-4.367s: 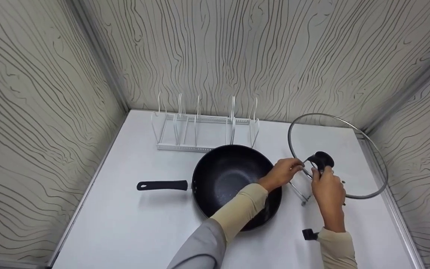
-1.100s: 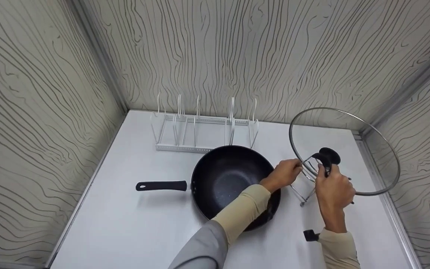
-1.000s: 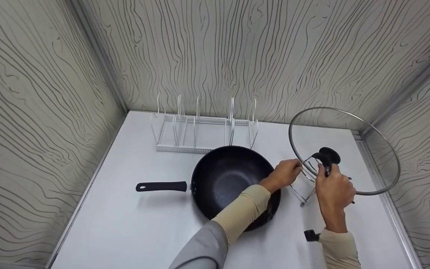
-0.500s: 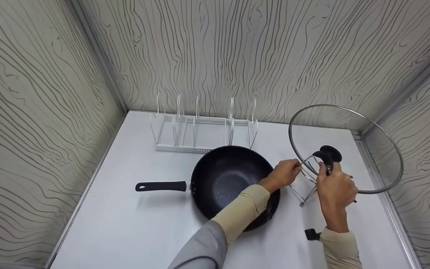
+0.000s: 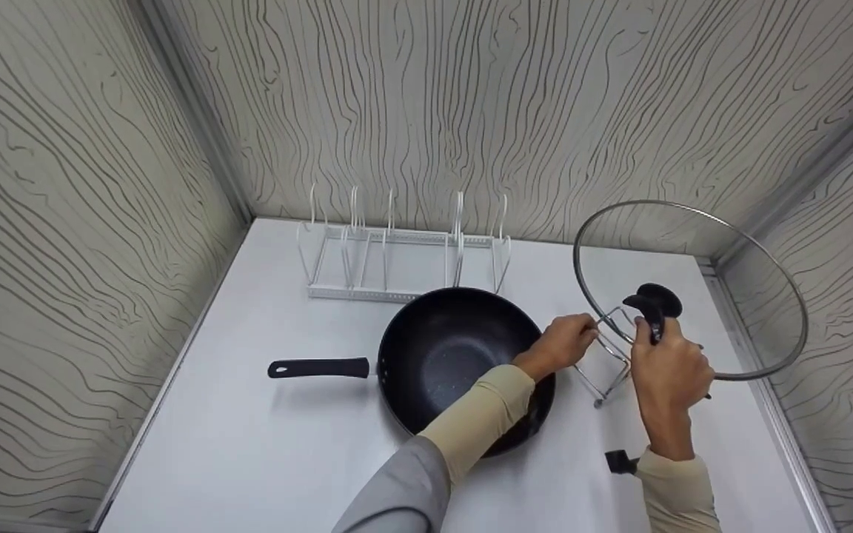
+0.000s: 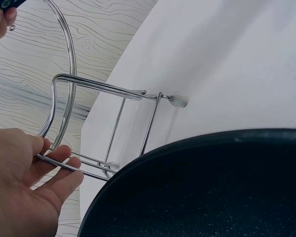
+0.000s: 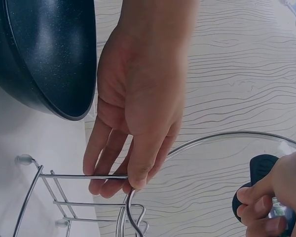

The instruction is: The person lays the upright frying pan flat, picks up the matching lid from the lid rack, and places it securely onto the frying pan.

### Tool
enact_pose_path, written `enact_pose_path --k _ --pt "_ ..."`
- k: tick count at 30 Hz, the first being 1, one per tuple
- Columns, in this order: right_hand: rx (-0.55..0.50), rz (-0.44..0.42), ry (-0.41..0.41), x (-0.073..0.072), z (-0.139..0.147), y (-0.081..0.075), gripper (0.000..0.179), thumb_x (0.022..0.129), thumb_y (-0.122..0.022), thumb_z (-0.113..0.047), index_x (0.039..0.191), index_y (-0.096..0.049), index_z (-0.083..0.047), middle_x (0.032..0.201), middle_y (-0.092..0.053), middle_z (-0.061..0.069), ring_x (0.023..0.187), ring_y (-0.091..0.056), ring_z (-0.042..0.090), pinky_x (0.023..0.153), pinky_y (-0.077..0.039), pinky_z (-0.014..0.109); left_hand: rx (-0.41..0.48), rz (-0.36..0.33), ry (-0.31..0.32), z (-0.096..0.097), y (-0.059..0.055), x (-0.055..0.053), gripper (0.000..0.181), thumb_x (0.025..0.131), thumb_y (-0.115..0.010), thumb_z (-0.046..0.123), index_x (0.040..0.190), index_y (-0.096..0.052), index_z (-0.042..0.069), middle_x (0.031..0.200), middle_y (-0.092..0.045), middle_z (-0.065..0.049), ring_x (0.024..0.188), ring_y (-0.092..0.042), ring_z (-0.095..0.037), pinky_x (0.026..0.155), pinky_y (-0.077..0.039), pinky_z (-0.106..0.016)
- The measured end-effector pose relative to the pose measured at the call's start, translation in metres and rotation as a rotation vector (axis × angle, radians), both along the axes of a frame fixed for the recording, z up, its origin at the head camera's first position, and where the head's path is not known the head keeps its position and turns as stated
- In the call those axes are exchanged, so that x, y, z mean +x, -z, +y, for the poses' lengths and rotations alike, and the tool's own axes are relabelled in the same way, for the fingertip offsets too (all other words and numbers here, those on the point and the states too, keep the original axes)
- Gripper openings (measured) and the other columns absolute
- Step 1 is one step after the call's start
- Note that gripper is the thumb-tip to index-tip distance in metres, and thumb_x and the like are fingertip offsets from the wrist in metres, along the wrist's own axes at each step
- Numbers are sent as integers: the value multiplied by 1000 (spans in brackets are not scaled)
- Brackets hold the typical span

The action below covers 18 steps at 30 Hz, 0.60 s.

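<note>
My right hand (image 5: 669,370) grips the black handle (image 5: 660,300) of a large round glass lid (image 5: 730,311) with a metal rim. The lid stands tilted on edge at the table's right side. My left hand (image 5: 563,342) pinches the top wire of a chrome wire stand (image 6: 98,88) between thumb and fingers. Where the left hand holds, the lid's rim overlaps the stand's upper loop, as the right wrist view also shows. The stand's small feet are at the tabletop. Part of the stand is hidden behind the right hand.
A black wok (image 5: 463,363) lies under my left forearm, its handle (image 5: 319,368) pointing left. Behind it stands a white wire rack (image 5: 367,295) near the back wall. A small black block (image 5: 621,462) sits beside the right cuff. Patterned walls enclose the white table (image 5: 249,444).
The lid, with my right hand on its handle, has moved up and to the right, slowly during the last second. My left hand stays almost in place on the stand.
</note>
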State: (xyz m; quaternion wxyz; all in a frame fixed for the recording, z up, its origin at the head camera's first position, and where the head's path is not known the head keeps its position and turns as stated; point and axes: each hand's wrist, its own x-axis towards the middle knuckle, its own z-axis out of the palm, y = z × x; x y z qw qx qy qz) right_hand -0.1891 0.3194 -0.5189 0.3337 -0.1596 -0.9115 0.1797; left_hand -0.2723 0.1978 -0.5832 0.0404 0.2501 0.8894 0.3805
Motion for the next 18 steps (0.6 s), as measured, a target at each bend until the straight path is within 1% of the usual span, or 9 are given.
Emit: enact_pose_path --k 7,13,18 --pt "7 22 -16 0 0 -3 34 100 -72 -27 99 -69 7 82 -68 41 69 -65 65 53 -43 69 0 -7 -4 -1 0 1 16 111 -60 19 114 -74 12 106 -76 3 84 -57 1 75 -44 -10" --pt "0 25 -13 1 -1 -7 35 100 -73 -27 102 -70 7 84 -69 42 71 -65 65 55 -43 70 20 -30 -1 -2 1 0 17 111 -58 19 115 -73 11 107 -76 3 85 -58 1 76 -45 -11" --pt "-1 42 -1 1 -1 -8 35 99 -75 -29 102 -70 6 85 -68 43 72 -65 66 56 -44 72 23 -30 3 -2 2 0 17 111 -58 19 116 -73 11 109 -77 2 88 -60 1 78 -45 -11"
